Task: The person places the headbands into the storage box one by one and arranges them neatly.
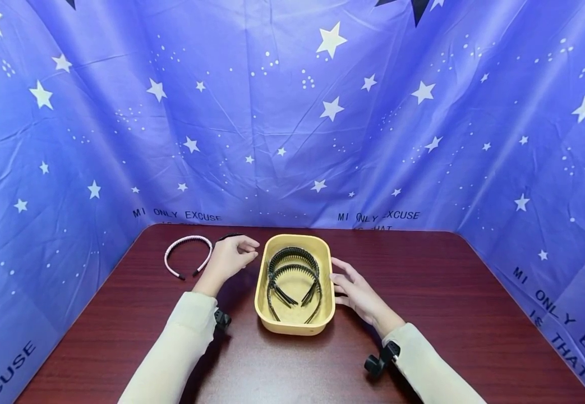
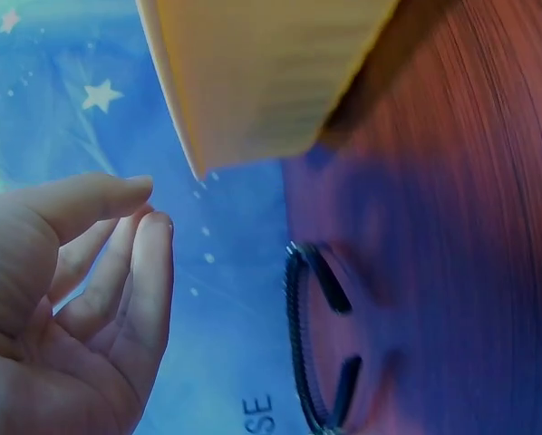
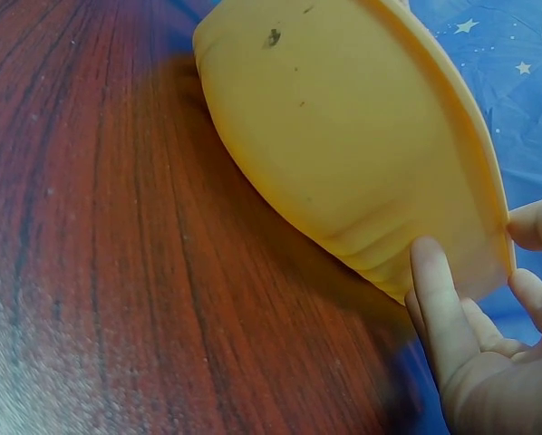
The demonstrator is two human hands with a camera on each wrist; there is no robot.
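My left hand (image 1: 231, 259) hovers left of a yellow plastic bin (image 1: 296, 330), fingers loosely bent and thumb near the fingertips, with nothing between them. Beyond it, a dark headband (image 1: 230, 235) is mostly hidden in the head view; in the left wrist view this headband (image 2: 295, 335) shows its two black ends. Inside the bin lie overlapping black toothed headbands (image 1: 293, 252). The right hand (image 1: 359, 293) touches the bin's right side. In the right wrist view, extended fingers (image 3: 439, 304) lie against the bin's outer wall (image 3: 334, 145), with other fingertips at its rim.
A pale pink headband (image 1: 187, 238) with black tips lies on the dark red wood-grain table (image 1: 413, 269), left of my left hand. A blue star-print cloth (image 1: 292, 123) hangs round the table's back and sides. Each wrist carries a black camera mount (image 1: 384, 359).
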